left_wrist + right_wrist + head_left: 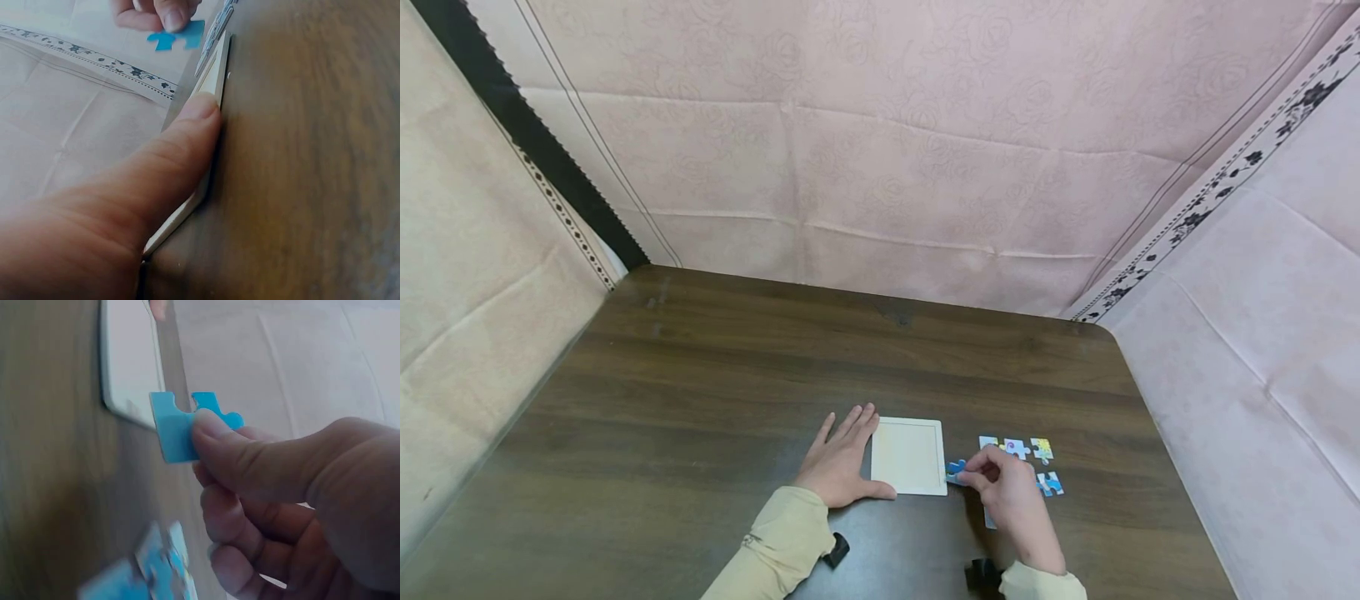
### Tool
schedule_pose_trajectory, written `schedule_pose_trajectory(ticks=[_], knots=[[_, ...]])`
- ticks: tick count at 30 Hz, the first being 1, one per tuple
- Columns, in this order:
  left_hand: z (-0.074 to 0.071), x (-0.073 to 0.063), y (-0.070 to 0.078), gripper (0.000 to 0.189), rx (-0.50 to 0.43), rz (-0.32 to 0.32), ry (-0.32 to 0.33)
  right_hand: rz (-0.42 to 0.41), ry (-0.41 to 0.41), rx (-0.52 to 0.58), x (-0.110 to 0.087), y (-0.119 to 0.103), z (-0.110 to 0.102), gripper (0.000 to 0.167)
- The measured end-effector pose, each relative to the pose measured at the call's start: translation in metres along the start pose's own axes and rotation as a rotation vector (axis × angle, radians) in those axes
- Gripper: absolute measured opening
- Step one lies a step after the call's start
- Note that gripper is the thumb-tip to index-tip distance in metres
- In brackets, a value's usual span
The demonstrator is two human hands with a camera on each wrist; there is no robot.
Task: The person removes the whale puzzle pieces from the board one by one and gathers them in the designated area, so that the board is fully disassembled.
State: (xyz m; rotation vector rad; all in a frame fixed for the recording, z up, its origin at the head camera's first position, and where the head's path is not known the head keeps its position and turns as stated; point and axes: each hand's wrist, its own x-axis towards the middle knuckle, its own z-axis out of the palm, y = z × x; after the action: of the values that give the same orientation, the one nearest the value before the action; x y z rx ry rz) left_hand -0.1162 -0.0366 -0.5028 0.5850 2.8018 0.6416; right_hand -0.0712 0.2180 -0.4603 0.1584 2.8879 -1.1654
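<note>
A pale square puzzle frame (908,457) lies flat on the table. My left hand (844,467) is spread along its left side, fingers straight. In the left wrist view the thumb (181,137) touches the frame's edge. Just off the frame's right side, my right hand (1011,492) pinches a blue jigsaw piece (175,428) between thumb and index finger, holding it above the table. Beyond that hand lie more jigsaw pieces (1042,450), including a blue one (1055,482); some are partly hidden beneath the hand.
The dark wooden table (700,400) extends well to the left and behind the frame. Pale cloth (887,167) hangs beyond its far edge and along both sides. Black wrist straps (837,551) sit near the sleeves.
</note>
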Motion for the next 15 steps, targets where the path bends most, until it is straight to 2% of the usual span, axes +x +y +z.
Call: schedule_pose_trajectory(ticks=[7, 15], knots=[[0.000, 0.000, 0.001, 0.115, -0.005, 0.009, -0.013, 0.075, 0.023, -0.026, -0.009, 0.025, -0.032, 0.013], [-0.003, -0.001, 0.002, 0.115, 0.002, 0.003, -0.015, 0.227, 0.008, -0.138, -0.027, 0.059, -0.080, 0.012]])
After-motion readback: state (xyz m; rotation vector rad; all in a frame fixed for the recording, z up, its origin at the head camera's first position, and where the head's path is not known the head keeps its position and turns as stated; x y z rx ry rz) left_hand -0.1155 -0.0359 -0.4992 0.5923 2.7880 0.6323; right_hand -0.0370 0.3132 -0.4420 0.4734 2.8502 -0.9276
